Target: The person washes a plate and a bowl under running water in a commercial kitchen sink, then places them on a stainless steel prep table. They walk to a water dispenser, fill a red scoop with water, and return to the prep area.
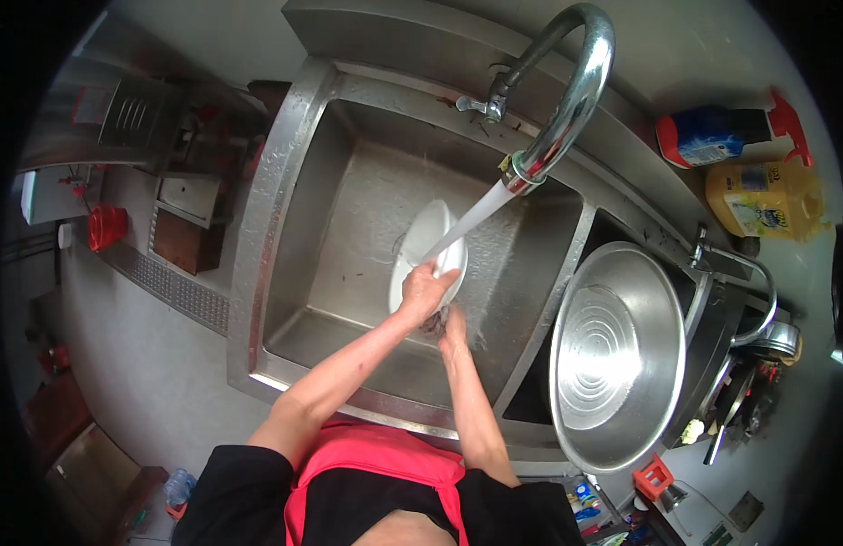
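Note:
Water runs from the chrome faucet (563,116) onto a white dish (428,220), tilted in the left basin of a stainless steel sink (353,170). My left hand (425,292) grips the dish by its near side, thumb to the right. Just below it, my right hand (454,329) holds a dark, tangled scouring pad (434,326) close to the dish's near end. Part of the pad and most of the right fingers are hidden. Whether the pad touches the dish I cannot tell.
A large stainless steel basin (589,409) rests over the right sink compartment. Behind the sink, at right, are a blue spray bottle (715,140) with a red trigger and a yellow jug (756,198). A second, smaller faucet (763,273) arches near the basin. A red container (107,227) stands far left.

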Demonstrator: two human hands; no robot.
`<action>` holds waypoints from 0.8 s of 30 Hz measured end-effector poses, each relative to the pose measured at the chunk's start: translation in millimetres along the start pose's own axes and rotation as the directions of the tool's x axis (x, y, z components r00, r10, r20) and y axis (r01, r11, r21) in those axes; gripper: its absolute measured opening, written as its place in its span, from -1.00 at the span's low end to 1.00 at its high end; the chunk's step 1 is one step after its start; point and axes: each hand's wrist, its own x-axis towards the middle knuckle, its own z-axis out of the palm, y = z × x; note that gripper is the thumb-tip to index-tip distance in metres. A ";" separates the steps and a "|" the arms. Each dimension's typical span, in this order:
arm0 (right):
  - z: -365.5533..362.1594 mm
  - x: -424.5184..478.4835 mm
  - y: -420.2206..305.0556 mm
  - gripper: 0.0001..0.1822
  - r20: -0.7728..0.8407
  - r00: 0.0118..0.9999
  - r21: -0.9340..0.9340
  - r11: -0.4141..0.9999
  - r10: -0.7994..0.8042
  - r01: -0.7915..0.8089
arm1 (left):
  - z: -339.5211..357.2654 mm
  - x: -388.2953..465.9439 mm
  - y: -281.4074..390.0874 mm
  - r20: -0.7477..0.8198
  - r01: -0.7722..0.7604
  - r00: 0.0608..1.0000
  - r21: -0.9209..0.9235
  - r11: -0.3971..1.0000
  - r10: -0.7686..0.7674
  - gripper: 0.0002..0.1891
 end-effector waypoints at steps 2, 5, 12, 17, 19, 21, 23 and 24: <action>9.4 -43.1 -33.1 -0.57 -0.033 0.998 0.161 0.985 -0.056 0.060 | 1.0 -2.9 9.0 0.127 -0.052 0.992 0.192 0.980 0.028 -0.67; 8.9 -64.6 -70.4 -0.45 0.034 0.990 0.234 0.964 -0.140 0.128 | -12.3 -6.4 7.7 0.344 -0.277 0.927 0.364 0.889 0.148 -0.70; 7.8 -5.8 -68.9 -0.32 -0.092 0.953 -0.515 0.833 -0.289 0.202 | -38.7 -43.4 -80.1 0.649 -0.702 0.697 0.533 0.472 0.303 -0.81; -12.7 18.9 -24.1 -0.49 -0.058 0.988 -0.372 0.921 -0.146 0.114 | -76.8 -25.2 -72.8 0.534 -0.732 0.681 0.470 0.494 0.501 -0.55; -23.3 27.1 -14.6 -0.51 0.002 0.997 -0.358 0.931 -0.074 0.070 | -102.7 7.7 -76.3 0.140 -0.441 0.887 0.542 0.715 0.441 -0.44; -30.3 25.6 -19.3 -0.52 0.126 0.992 -0.329 0.944 0.028 0.015 | -112.5 34.0 -111.0 -0.173 0.039 0.985 0.276 0.960 0.009 -0.37; -35.2 24.7 -23.7 -0.51 0.121 0.989 -0.433 0.901 0.084 -0.023 | -114.9 47.9 -146.2 -0.032 0.375 0.922 -0.180 0.909 -0.386 -0.30; -37.6 24.7 -28.2 -0.50 0.110 0.989 -0.478 0.878 0.102 -0.038 | -112.9 49.0 -159.0 0.241 0.505 0.863 -0.387 0.771 -0.444 -0.26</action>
